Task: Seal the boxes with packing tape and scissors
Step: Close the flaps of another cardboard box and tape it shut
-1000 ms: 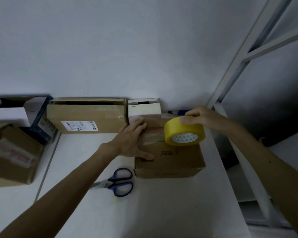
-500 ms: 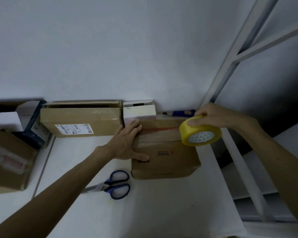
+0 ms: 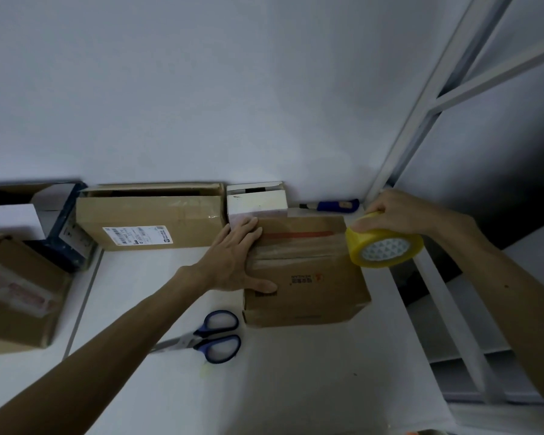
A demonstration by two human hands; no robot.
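The right hand (image 3: 402, 215) grasps the yellow tape roll (image 3: 385, 246) over the right edge of the desk (image 3: 296, 387), the left hand (image 3: 233, 259) lies flat, fingers straight, on the box (image 3: 308, 277) near the back right corner, with the scissors (image 3: 211, 337) just in front.

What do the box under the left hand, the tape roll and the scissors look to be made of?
The box looks like brown corrugated cardboard: matte, with creased flaps and printed marks. The tape roll appears to be glossy, translucent yellow plastic film wound on a white patterned core, probably card. The scissors have bare grey metal blades and smooth blue handle loops, likely plastic.
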